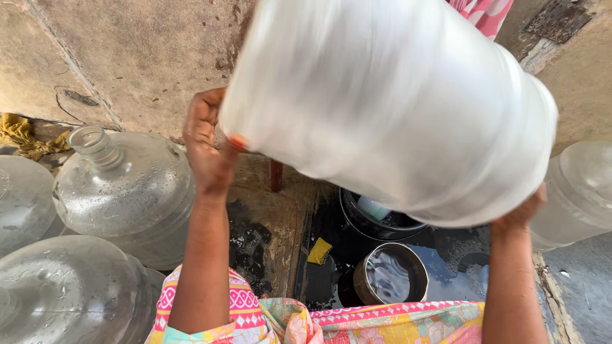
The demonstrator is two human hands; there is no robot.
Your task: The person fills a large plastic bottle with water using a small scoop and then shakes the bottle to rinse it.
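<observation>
Water jug (395, 102), large, clear and blurred by motion, fills the upper middle and right of the frame, lifted off the ground and tilted on its side. At one end, the left hand (207, 143) is pressed flat against it at centre left, thumb on the wall and fingers spread behind. At the other end, the right hand (519, 213) cups it from below at lower right, mostly hidden by the jug, so how its fingers lie cannot be told. Below the jug, on the wet dark floor (459, 261), sit a black bucket (376, 223) and, nearer the person, a round metal pot (390, 274) with water in it; a yellow sponge (319, 251) lies just left of the pot. Three more clear jugs (131, 191) stand at the left, and another (583, 191) at the right edge. A yellow rag (25, 137) lies at the far left.
</observation>
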